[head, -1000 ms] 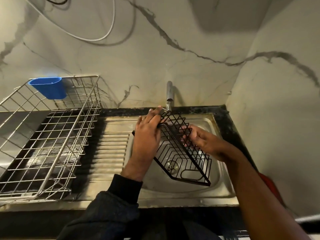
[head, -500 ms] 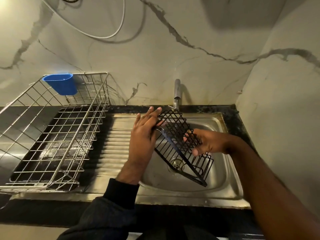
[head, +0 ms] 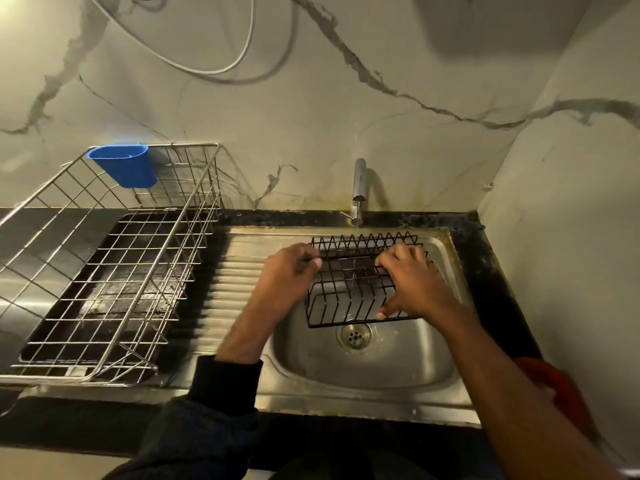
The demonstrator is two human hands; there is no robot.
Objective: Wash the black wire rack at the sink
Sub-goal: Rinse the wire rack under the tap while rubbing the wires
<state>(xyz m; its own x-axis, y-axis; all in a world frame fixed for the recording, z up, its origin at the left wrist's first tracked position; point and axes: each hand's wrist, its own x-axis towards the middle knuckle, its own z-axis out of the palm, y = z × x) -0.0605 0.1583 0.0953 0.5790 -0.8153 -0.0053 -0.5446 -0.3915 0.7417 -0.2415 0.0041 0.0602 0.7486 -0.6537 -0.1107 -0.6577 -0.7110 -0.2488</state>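
From the head camera we see the steel sink holding the black wire rack over its basin, above the drain. A thin stream from the tap at 12 o'clock falls onto it. Its long axis runs 9 to 3 o'clock, its pointed prongs toward the wall. Our left hand grips its 9 o'clock end; our right hand curls over its 3 o'clock side. At 9 o'clock, the silver dish basket carries a blue cup on its rim.

Dim, warm light from upper left corner; glare on steel sink rim. Wide-angle bending at edges. Soft shadow upper right wall; slight blur overall.
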